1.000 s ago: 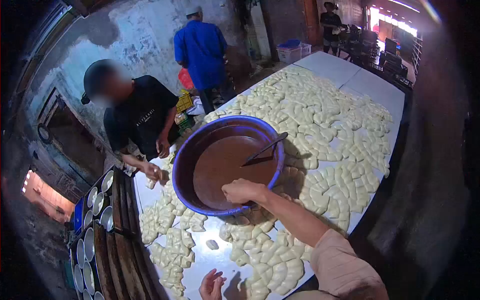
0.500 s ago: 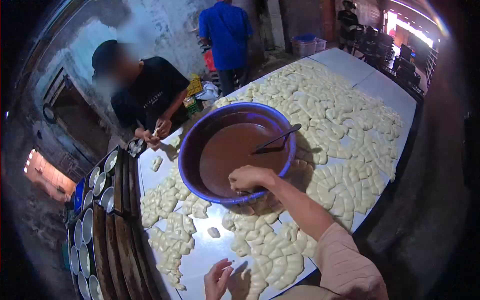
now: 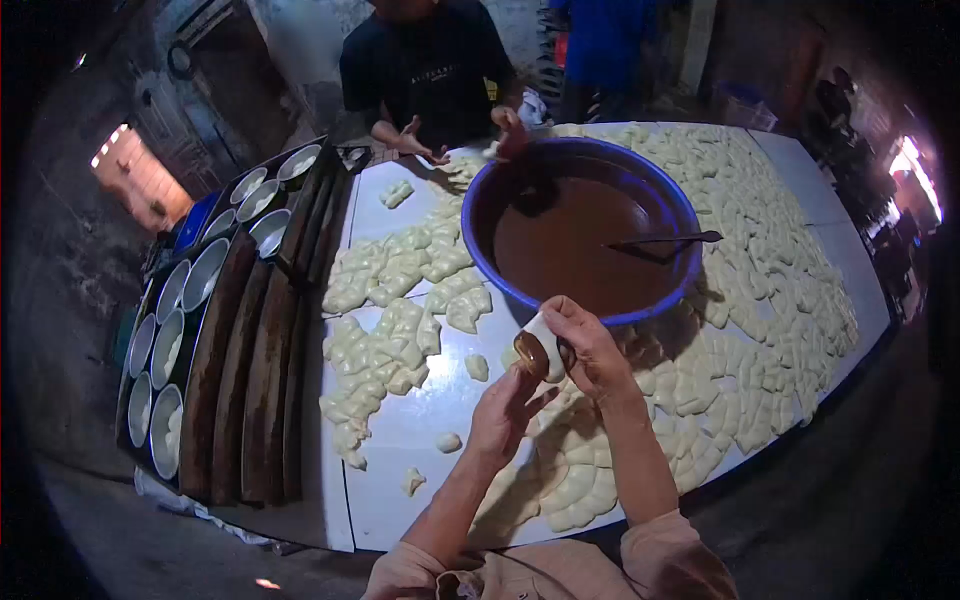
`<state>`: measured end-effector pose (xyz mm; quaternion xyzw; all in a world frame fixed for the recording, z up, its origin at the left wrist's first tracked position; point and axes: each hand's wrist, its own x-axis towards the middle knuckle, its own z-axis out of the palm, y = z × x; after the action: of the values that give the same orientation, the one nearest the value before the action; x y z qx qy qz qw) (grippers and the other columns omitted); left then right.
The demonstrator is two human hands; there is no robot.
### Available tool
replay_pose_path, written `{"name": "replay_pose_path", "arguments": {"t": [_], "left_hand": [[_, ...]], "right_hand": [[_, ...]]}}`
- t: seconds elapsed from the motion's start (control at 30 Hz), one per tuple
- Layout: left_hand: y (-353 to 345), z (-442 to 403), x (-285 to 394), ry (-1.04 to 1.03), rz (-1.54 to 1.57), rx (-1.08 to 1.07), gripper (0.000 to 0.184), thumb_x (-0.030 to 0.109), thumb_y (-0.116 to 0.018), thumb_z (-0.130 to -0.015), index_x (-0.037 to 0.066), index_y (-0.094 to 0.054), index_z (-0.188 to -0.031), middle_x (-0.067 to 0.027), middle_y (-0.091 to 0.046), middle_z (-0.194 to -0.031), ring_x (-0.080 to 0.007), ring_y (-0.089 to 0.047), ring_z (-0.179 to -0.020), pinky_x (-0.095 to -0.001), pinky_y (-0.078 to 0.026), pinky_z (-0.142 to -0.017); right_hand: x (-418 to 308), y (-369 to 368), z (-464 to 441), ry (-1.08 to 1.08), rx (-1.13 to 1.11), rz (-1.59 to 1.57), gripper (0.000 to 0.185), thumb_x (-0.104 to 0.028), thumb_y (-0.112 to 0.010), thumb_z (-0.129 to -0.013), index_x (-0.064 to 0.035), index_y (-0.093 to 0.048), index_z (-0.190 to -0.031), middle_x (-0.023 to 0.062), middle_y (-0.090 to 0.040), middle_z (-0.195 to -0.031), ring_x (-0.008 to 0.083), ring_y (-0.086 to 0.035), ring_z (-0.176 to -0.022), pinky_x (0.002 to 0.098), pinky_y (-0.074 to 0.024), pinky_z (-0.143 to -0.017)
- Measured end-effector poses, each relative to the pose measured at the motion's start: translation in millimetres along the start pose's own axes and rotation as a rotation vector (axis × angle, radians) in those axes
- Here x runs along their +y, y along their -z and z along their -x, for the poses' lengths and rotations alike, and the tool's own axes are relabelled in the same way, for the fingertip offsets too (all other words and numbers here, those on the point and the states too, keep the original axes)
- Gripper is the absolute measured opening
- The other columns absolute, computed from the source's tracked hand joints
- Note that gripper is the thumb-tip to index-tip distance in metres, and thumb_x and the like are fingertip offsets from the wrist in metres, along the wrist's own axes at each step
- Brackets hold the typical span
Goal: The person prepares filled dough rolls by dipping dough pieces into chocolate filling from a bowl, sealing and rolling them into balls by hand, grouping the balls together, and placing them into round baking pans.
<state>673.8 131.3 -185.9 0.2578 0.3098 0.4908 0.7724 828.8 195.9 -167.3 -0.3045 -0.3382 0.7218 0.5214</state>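
Observation:
A flattened piece of pale dough (image 3: pixel 549 340) with a glossy brown dab of filling (image 3: pixel 533 354) hangs between my hands, in front of the tub. My right hand (image 3: pixel 592 358) grips the dough by its right side, fingers closed. From below left, my left hand (image 3: pixel 503 412) pinches at the dough's lower edge beside the filling. Just beyond stands a big blue tub (image 3: pixel 640 318) of brown paste (image 3: pixel 570 245), and a dark-handled spoon (image 3: pixel 665 241) rests in it. Small loose dough bits (image 3: pixel 448 442) lie on the table left of my hands.
Many dough pieces (image 3: pixel 770 350) cover the white table (image 3: pixel 385 505) around the tub. On the left, dark trays (image 3: pixel 262 400) hold metal tins (image 3: pixel 168 345), some with dough inside. Across the table, a co-worker in a black shirt (image 3: pixel 430 70) has both hands near the tub's far rim.
My right hand has left the tub and moved to the dough with brown filling. My left hand has come up to meet it. The view has turned left; the co-worker's hands have moved apart.

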Motion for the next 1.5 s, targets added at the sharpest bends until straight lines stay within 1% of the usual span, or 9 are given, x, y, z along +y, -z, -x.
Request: {"name": "replay_pose_path", "arguments": {"t": [0.13, 0.23, 0.37, 0.57, 0.63, 0.83, 1.0, 1.33, 1.5], "left_hand": [[21, 19, 3, -0.044, 0.075, 0.107, 0.034, 0.031, -0.053, -0.102, 0.004, -0.062, -0.12, -0.0063, -0.068, -0.111, -0.0185, -0.065, -0.103, -0.0407, -0.049, -0.097], [51, 28, 6, -0.164, -0.019, 0.267, 0.027, 0.024, -0.061, -0.098, 0.001, -0.065, -0.111, -0.0082, -0.07, -0.102, -0.0164, -0.069, -0.088, -0.0316, -0.057, -0.083], [65, 46, 14, -0.194, -0.222, 0.539, 0.031, 0.02, -0.063, -0.097, -0.005, -0.065, -0.116, -0.01, -0.07, -0.102, -0.0144, -0.068, -0.09, -0.0286, -0.058, -0.084], [94, 57, 0, -0.56, -0.507, 0.555, 0.03, 0.012, -0.071, -0.091, -0.003, -0.068, -0.117, -0.0111, -0.07, -0.109, -0.0136, -0.066, -0.092, -0.0241, -0.054, -0.078], [92, 65, 17, -0.489, -0.431, 0.545, 0.03, 0.014, -0.071, -0.091, -0.002, -0.068, -0.116, -0.0104, -0.07, -0.107, -0.0138, -0.067, -0.091, -0.025, -0.056, -0.076], [107, 87, 70, -0.063, -0.292, 0.38, 0.029, 0.022, -0.068, -0.094, 0.002, -0.068, -0.115, -0.0055, -0.071, -0.099, -0.0111, -0.067, -0.085, -0.0256, -0.057, -0.069], [119, 102, 78, -0.13, -0.315, 0.343, 0.026, 0.019, -0.067, -0.094, 0.002, -0.068, -0.114, -0.0054, -0.07, -0.098, -0.0115, -0.067, -0.086, -0.0263, -0.058, -0.069], [133, 118, 68, -0.196, -0.32, 0.177, 0.023, 0.012, -0.06, -0.097, 0.001, -0.066, -0.117, -0.0061, -0.069, -0.105, -0.0106, -0.066, -0.09, -0.0263, -0.059, -0.074], [145, 135, 69, -0.16, -0.585, 0.323, 0.021, 0.014, -0.067, -0.094, 0.0, -0.069, -0.109, -0.003, -0.07, -0.089, -0.0075, -0.063, -0.077, -0.0227, -0.055, -0.07]], "right_hand": [[27, -26, 25, -0.015, 0.069, -0.108, 0.01, -0.018, -0.056, -0.1, -0.009, -0.057, -0.104, -0.0057, -0.059, -0.087, 0.0001, -0.055, -0.07, 0.0163, -0.0439, -0.059], [62, -11, 30, -0.057, -0.057, -0.206, 0.019, -0.011, -0.061, -0.094, -0.0071, -0.057, -0.112, 0.0011, -0.057, -0.109, 0.0071, -0.058, -0.096, 0.0209, -0.0479, -0.078], [96, -41, 44, 0.292, -0.035, 0.608, 0.058, 0.0, -0.075, -0.077, -0.0034, -0.051, -0.129, 0.0115, -0.045, -0.138, 0.0211, -0.056, -0.116, 0.0321, -0.0483, -0.098], [130, -87, 46, 0.55, 0.16, 0.914, 0.018, -0.001, -0.069, -0.085, -0.0025, -0.071, -0.103, 0.0103, -0.062, -0.1, 0.0211, -0.064, -0.089, 0.0309, -0.0528, -0.075], [135, -90, 42, 0.516, 0.13, 0.95, 0.015, -0.004, -0.069, -0.086, -0.0016, -0.071, -0.1, 0.006, -0.064, -0.089, 0.0158, -0.062, -0.086, 0.0299, -0.0504, -0.075], [124, -110, 48, -0.089, -0.032, 0.458, 0.021, -0.009, -0.067, -0.088, -0.0004, -0.069, -0.107, 0.0052, -0.067, -0.096, 0.0128, -0.06, -0.088, 0.0269, -0.0464, -0.08], [133, -106, 47, 0.227, -0.301, 0.688, 0.035, -0.008, -0.068, -0.089, -0.0063, -0.066, -0.123, 0.0091, -0.06, -0.118, 0.0154, -0.058, -0.097, 0.0265, -0.0478, -0.078], [166, -133, 40, 0.608, -0.014, 0.727, 0.012, -0.007, -0.07, -0.089, -0.0009, -0.063, -0.096, 0.0083, -0.063, -0.092, 0.0122, -0.058, -0.077, 0.0265, -0.0488, -0.064], [170, -142, 37, 0.449, -0.063, 0.859, 0.01, -0.006, -0.07, -0.088, 0.0008, -0.065, -0.092, 0.0102, -0.064, -0.079, 0.0158, -0.062, -0.074, 0.0293, -0.0503, -0.067]]}}
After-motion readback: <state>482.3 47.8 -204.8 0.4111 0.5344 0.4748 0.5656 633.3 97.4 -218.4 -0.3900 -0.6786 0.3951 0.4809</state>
